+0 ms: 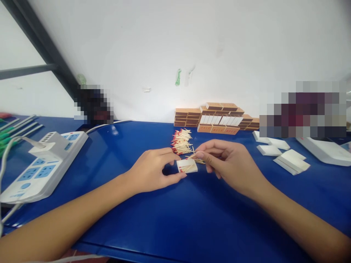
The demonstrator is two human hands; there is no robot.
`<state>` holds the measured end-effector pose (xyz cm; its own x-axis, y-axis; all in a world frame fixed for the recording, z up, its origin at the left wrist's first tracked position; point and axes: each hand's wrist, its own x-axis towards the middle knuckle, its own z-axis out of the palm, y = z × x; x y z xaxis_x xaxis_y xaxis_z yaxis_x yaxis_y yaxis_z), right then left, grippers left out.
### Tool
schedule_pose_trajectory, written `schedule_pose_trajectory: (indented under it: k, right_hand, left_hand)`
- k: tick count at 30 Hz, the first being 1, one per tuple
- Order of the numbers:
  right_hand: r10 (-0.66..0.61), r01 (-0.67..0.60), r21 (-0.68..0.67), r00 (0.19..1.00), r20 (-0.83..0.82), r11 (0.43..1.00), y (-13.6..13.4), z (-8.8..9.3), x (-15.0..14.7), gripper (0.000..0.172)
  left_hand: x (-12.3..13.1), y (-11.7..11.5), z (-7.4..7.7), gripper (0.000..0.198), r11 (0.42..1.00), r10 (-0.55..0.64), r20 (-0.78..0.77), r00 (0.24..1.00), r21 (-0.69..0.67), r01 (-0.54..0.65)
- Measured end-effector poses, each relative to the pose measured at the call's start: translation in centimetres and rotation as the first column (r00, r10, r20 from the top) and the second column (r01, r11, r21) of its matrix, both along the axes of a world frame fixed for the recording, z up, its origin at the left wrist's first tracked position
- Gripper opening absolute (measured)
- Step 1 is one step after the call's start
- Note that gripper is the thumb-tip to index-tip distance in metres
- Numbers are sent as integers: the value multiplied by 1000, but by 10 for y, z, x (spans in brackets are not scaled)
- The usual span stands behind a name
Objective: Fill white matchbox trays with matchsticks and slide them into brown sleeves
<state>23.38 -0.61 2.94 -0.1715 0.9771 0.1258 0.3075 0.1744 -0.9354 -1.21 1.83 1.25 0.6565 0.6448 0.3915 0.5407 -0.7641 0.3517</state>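
A small white matchbox tray (187,166) lies on the blue table with a few red-tipped matches in it. My left hand (156,168) is closed around the tray's left end, thumb at the near side and fingers at the far side. Over the tray's far right corner, my right hand (225,160) pinches a match (192,155) between thumb and fingertips. Just behind the tray is a heap of loose matches (182,141), most with red heads to the left. A few more matches lie partly hidden behind my right fingers.
Stacked matchboxes (219,118) stand against the wall. Several white matchbox trays (292,160) lie at the right, near a white device (329,150). A power strip (46,164) with cables occupies the left, with green-handled rods (16,131) beyond it.
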Motion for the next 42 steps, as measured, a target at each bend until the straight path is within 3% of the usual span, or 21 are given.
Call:
schedule_pose_trajectory:
  k: [4,7,10,13,16,19,22,27,33,42]
  right_hand:
    - [-40,30,136,997,72,990,2,-12,-5,22]
    - [-43,25,140,991,123,990,2,-20,-8,19]
    - [3,-25,117,983,184,993,3,-20,-7,18]
    - [11,-58,179,967,253,982,4,-14,1,20]
    - [72,-155,219,936,346,963,7,-8,11,18]
    - [171,-271,175,882,438,947,6,-7,15,13]
    - [200,-307,140,842,501,941,3,-10,11,11]
    - [179,-302,152,828,531,941,3,-10,11,15]
    - [-9,-199,279,799,601,940,20,-10,33,22]
    - [91,-221,123,758,646,967,23,-24,33,25]
  left_hand:
    - [0,-1,-1,29,1000,-9,26,1000,9,8]
    - [1,-1,-1,29,1000,-9,49,999,6,8]
    - [1,-1,-1,28,1000,4,54,999,6,-4]
    - [1,-1,-1,28,1000,7,38,999,-1,-7]
    - [1,-1,0,29,1000,-13,21,1000,0,13]
    - [1,-2,1,29,1000,-24,15,1000,9,24]
    - [1,-2,1,30,999,-30,9,1000,16,29]
    - [-1,-3,1,29,999,-46,-28,999,-4,46]
    - [-1,-3,1,30,996,-62,-93,994,-62,57]
    - [-1,0,0,32,997,-61,-137,989,-64,52]
